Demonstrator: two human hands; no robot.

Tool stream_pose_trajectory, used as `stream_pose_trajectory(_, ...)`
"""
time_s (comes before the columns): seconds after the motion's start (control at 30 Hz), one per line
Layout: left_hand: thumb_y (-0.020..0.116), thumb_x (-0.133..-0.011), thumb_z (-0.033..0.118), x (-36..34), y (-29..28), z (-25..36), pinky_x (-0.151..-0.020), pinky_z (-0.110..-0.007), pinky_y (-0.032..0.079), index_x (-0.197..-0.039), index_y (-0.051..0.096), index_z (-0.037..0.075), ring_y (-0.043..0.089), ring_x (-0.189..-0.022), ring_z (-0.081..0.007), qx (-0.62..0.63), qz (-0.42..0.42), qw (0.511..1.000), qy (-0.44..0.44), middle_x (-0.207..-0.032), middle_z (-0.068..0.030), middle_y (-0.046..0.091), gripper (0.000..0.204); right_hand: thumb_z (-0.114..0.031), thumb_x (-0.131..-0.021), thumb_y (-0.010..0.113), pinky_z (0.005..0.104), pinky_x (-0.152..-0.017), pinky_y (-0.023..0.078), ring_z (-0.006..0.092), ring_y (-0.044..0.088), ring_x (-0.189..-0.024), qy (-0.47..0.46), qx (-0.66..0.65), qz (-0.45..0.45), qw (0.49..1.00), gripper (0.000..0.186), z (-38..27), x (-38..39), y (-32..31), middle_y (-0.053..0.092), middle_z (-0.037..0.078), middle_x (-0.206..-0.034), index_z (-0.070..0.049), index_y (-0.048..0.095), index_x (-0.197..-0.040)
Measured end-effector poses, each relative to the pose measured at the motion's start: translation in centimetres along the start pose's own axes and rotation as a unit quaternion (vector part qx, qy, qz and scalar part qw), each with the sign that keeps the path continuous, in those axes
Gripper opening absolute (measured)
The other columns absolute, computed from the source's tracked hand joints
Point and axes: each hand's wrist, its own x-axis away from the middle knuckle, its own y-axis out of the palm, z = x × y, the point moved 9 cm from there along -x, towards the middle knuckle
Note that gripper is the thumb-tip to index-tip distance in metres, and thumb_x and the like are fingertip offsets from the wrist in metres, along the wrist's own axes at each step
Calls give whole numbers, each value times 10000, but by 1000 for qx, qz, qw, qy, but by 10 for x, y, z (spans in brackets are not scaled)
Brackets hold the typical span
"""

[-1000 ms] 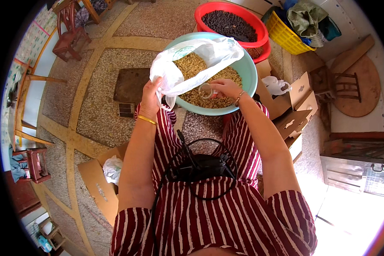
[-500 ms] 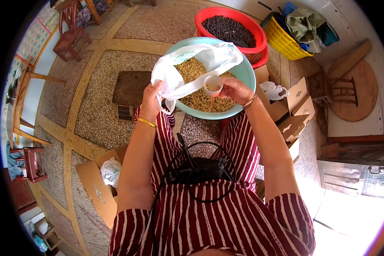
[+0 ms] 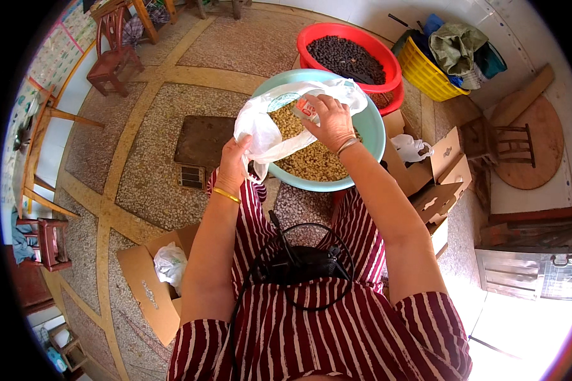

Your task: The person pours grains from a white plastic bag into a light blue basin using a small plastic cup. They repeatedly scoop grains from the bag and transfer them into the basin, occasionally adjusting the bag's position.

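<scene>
My left hand [image 3: 234, 162] grips the near left edge of a white plastic bag [image 3: 258, 134], holding it open over a pale blue basin [image 3: 374, 130]. Small yellowish, grain-like pieces [image 3: 308, 164] fill much of the basin's bottom. My right hand [image 3: 332, 126] is closed on a small clear cup [image 3: 305, 109] with red marking, tilted in the bag's opening; whether anything is leaving it is hidden by the fingers and bag.
Red basins [image 3: 391, 54] with dark and reddish-brown pieces stand behind, beside a yellow laundry basket [image 3: 426, 76]. Opened cardboard boxes [image 3: 445, 152] lie at right, another [image 3: 140, 279] at lower left. A dark flat-topped object [image 3: 197, 140], wooden chairs [image 3: 111, 63] and a round board [image 3: 540, 140] are around.
My right hand has lifted the cup from over the grains at the basin's right up into the bag's opening and tilted it. My left hand still holds the bag.
</scene>
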Motion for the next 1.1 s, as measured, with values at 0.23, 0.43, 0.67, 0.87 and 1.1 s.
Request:
stream_pose_trajectory(0.23,651,-812,216,-2,2,-1,-797,-294,468,-1066,553,-40,593,-891,-161,1,-14,1000,4,-992,-87,614,373,-246,-636,753,447,-883,360,282,518,-1007,-54,3,94,994,646,-2,4,-30,522,81,-1142,-172,492,-1222)
stream_pose_trajectory(0.43,647,-815,218,-3,0,-1,-772,-287,469,-1043,560,-33,593,-876,-157,-3,-14,1000,15,-971,-77,614,349,-240,-712,735,285,-747,467,147,543,-806,140,-321,115,930,625,43,24,-39,574,60,-911,-55,465,-1245)
stream_pose_trajectory(0.67,623,-833,209,-6,-6,-1,-787,-305,465,-1075,542,-31,586,-906,-170,-10,-19,1000,14,-1004,-82,599,351,-370,-773,627,307,-756,480,196,608,-802,172,-348,-149,909,455,57,72,19,629,108,-871,-69,591,-1112)
stream_pose_trajectory(0.87,613,-839,202,-3,1,0,-835,-326,461,-1149,500,-56,574,-976,-198,-38,-23,999,-5,-1079,-113,582,419,-424,-762,583,392,-787,463,280,604,-901,92,-109,-258,956,419,50,70,66,625,126,-965,-135,600,-1066)
stream_pose_trajectory(1.1,604,-842,204,0,2,0,-849,-332,453,-1173,484,-59,568,-990,-207,-20,-21,1000,3,-1104,-120,571,440,-434,-776,560,430,-816,440,245,570,-980,68,7,-243,968,411,34,70,89,579,61,-1067,-197,574,-1111)
